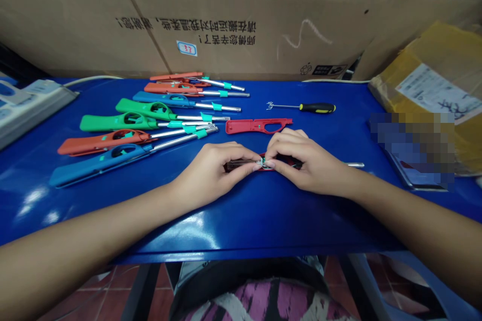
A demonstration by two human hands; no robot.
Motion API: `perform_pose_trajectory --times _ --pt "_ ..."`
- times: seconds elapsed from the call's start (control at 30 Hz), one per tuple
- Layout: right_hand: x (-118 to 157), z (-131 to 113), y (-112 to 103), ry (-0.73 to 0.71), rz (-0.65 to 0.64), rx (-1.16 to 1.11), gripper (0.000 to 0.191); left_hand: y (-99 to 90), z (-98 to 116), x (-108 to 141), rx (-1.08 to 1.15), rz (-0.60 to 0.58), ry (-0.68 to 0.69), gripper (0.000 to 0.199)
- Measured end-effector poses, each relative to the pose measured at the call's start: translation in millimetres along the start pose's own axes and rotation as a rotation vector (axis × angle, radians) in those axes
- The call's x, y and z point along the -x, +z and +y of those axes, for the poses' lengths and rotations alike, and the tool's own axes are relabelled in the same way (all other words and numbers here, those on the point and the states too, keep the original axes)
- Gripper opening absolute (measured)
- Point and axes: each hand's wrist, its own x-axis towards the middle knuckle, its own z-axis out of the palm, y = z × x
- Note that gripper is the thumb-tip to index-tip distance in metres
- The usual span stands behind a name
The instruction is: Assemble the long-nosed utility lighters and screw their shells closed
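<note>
An opened red lighter (263, 155) lies across the blue table in front of me, its metal tube (356, 164) sticking out to the right. Around its left part, at a dark inner piece, my left hand (222, 168) is closed. My right hand (301, 158) pinches at the small pale and green parts in the middle. The two hands' fingertips nearly meet there and hide much of the lighter. Just behind them rests a loose red shell half (258, 126), with an oval opening.
Several assembled lighters in orange, green (118, 122) and blue (98, 164) lie at the left. A black and yellow screwdriver (318, 108) lies behind my right hand. Further out are a power strip (33, 105), a phone (417, 165), a taped parcel (433, 75) and a large carton (226, 5).
</note>
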Motion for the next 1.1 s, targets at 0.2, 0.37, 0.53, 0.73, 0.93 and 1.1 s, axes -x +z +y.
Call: perform_pose_trajectory --times 0.2,0.37,0.53,0.73,0.93,1.1 --pt "-0.2 -0.9 0.3 0.000 -0.003 0.003 0.010 -0.6 0.1 0.3 0.002 -0.006 -0.005 0.017" --pt "-0.6 -0.9 0.6 0.005 -0.006 0.007 0.011 0.0 0.4 -0.3 0.005 -0.006 -0.002 0.017" --pt "-0.8 -1.0 0.5 0.008 0.000 0.000 0.011 -0.8 0.4 -0.7 0.000 -0.006 -0.004 0.017" --pt "-2.8 -4.9 -1.0 0.027 0.056 -0.060 0.006 -3.3 1.3 -1.4 -0.006 0.015 -0.019 0.019" --pt "-2.2 -3.7 0.3 0.015 0.070 -0.020 0.009 -4.9 0.1 -1.1 -0.052 0.021 0.081 0.019" --pt "-1.6 -2.0 1.3 0.001 0.070 -0.001 0.009 -5.4 -0.7 -0.7 -0.057 0.030 0.117 0.019"
